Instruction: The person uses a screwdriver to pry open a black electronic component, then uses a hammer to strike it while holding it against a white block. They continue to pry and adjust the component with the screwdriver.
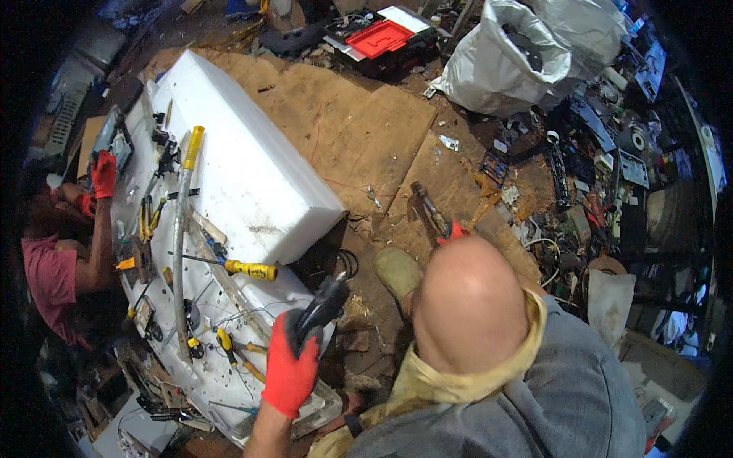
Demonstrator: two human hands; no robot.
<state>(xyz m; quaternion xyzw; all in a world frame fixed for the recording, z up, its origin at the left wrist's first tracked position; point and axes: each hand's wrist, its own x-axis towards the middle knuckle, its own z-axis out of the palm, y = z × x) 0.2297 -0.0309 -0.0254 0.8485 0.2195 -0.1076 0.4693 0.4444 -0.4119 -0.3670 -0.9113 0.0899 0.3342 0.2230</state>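
Curling, left fingers [308, 356] grip a black object [321, 307].

Dim, cluttered brown floor [467, 128]

Fisheye: black vignette, bowed edges, dim rim, bluish toward the right. Light looks overhead; white block [248, 164] is near-clipped, dark shadow beside its near end. Red-gloved left hand [292, 368] reads clear, black tool [319, 307] low on detail.
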